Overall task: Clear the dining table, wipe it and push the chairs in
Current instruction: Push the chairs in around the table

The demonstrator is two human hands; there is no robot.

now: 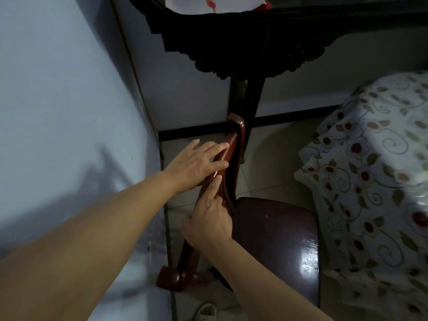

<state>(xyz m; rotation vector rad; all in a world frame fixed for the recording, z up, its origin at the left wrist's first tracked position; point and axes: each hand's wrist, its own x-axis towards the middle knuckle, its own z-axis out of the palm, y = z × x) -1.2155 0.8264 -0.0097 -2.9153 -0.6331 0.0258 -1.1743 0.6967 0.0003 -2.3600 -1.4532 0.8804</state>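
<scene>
A chair with a reddish-brown wooden backrest [238, 135] and a dark glossy seat [278, 246] stands between the wall and the dining table [370, 170], which is covered by a floral cloth. My left hand [196, 163] lies flat against the backrest's top rail with straight fingers. My right hand [210, 221] holds the same rail lower down, index finger along the wood and the other fingers curled over its edge. The seat's right edge is close to the hanging tablecloth.
A pale wall [58, 100] runs along the left, close behind the chair. A dark carved wooden cabinet [231, 42] stands ahead with its leg next to the backrest. A light shoe [206, 312] shows on the tiled floor at the bottom.
</scene>
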